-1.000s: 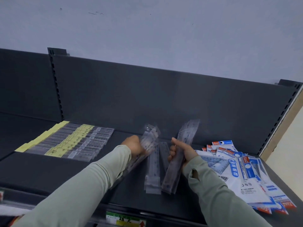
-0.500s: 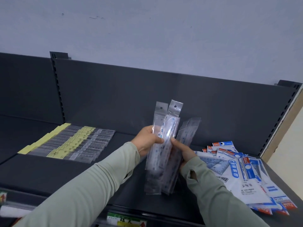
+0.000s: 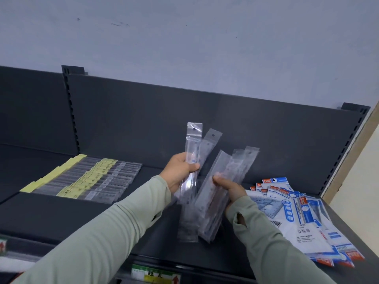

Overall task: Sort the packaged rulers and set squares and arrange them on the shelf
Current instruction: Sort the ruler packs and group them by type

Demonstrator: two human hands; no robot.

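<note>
Left hand (image 3: 180, 173): fingers curled round sleeved rulers (image 3: 192, 152), held near upright above the shelf (image 3: 61, 212). Right hand (image 3: 229, 189): fingers and thumb grip a ruler bundle (image 3: 225, 177), tilted right, just beside the first lot. Labelled rulers (image 3: 86, 177) lie in a row on the shelf's left. Set squares (image 3: 297, 212) lie heaped on its right.

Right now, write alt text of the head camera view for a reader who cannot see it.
A person's left hand grips a few clear ruler packs and the right hand grips a thicker bundle, at a dark shelf. Yellow-labelled rulers lie in rows on its left; blue-and-white set square packs lie piled on its right.
</note>
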